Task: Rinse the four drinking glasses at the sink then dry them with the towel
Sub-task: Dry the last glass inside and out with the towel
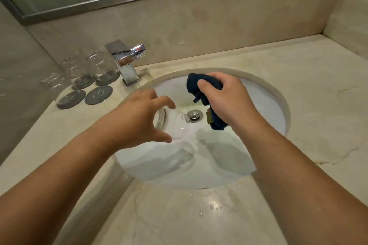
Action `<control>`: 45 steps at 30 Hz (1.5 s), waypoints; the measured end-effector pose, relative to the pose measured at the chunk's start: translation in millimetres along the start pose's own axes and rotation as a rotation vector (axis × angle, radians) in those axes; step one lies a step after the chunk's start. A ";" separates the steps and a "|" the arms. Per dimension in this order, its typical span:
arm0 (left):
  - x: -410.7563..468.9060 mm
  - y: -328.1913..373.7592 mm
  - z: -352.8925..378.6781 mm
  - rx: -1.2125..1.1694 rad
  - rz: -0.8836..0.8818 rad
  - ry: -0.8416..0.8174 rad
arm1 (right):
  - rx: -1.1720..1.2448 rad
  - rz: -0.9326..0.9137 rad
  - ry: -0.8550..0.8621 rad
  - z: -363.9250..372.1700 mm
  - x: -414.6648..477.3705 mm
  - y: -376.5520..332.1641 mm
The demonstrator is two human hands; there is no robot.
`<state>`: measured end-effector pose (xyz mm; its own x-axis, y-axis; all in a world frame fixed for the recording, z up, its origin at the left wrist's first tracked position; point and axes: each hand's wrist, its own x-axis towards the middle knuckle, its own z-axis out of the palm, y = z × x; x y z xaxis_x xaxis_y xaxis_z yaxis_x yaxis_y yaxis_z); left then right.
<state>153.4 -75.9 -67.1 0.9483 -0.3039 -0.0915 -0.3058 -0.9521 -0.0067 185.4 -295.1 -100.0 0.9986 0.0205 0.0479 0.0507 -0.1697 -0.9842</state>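
**Last glass over the basin, towel ready**

You are holding one drinking glass [177,125] tipped on its side above the sink [279,103], near the drain. Your left hand [139,117] is curling its fingertips and thumb round the glass. Your right hand [229,101] is gripping a bunched dark blue towel [199,82] just beside it.

The glass looks wet and you are holding it with your fingertips only, so it could slip and strike the basin. The towel's loose end is hanging low and could soak up water from the wet bowl.

Count: four glasses, one in your hand and three standing [74,67] on the counter left of the faucet [125,61]. There are four round grey coasters, and one coaster [98,94] is bare. There is one towel.
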 end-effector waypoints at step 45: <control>-20.9 0.2 32.0 -1.181 0.068 0.231 | 0.357 0.367 -0.569 -1.4 -13.0 -0.9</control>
<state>130.8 -68.7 -97.1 0.9629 -0.2391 0.1251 -0.2039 -0.3411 0.9176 172.4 -296.6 -99.5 0.7858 0.5447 -0.2929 -0.3865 0.0628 -0.9202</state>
